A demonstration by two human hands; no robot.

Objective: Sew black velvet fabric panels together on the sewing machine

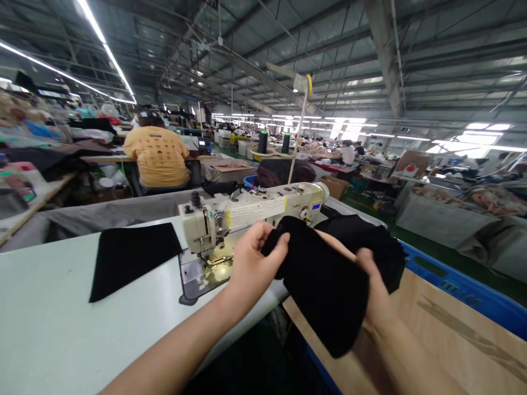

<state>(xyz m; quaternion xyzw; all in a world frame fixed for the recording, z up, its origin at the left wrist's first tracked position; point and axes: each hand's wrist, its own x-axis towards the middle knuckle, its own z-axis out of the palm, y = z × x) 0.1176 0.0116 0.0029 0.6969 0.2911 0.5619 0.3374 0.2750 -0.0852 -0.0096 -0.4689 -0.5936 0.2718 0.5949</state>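
Note:
A black fabric piece (325, 285) is stretched between my two hands, in front of the sewing machine (263, 211). My left hand (259, 252) pinches its upper left corner between thumb and fingers. At its right edge, my right hand (373, 280) grips it with the thumb on top; the fingers are behind the cloth. Another flat black fabric piece (134, 258) lies on the pale table (49, 318), left of the needle area. Behind my right hand is a heap of black cloth (366, 236).
A blue crate (461, 291) and a wooden board (465, 340) stand at the right. A thread stand pole (299, 134) rises behind the machine, with dark thread cones (262, 142) beyond. A person in a yellow shirt (158, 153) sits ahead, back turned.

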